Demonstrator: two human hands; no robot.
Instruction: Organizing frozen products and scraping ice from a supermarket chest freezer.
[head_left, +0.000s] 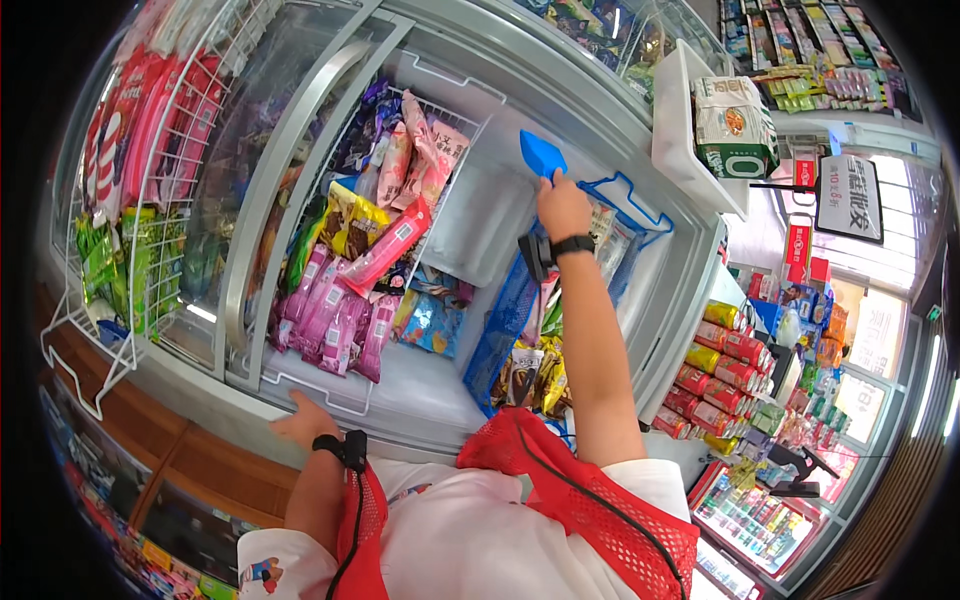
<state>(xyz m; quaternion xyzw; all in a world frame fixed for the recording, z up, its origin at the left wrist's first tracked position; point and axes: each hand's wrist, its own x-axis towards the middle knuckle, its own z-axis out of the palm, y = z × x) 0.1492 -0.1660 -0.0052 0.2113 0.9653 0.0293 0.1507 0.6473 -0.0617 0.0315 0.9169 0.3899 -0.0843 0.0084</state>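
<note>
My right hand (564, 208) grips a blue plastic scraper (542, 154) and holds it over the inside of an open chest freezer, near the far wall (502, 131). My left hand (306, 421) rests at the near freezer rim (277, 411), fingers apart, holding nothing. Left of the scraper, a white wire basket (450, 191) is full of wrapped ice creams, including pink packets (397, 244) and purple packets (330, 315). Below my right forearm sits a blue mesh basket (506, 322) with yellow and brown packets (529, 375). Between the baskets, blue packets (435, 322) lie on the freezer floor.
The freezer's sliding glass lid (300, 150) stands to the left, with a wire rack (161, 165) of packaged goods beyond it. A white bin (679, 127) holding a packaged carton (735, 131) is at the upper right. Stacked drink cans (712, 375) stand right of the freezer.
</note>
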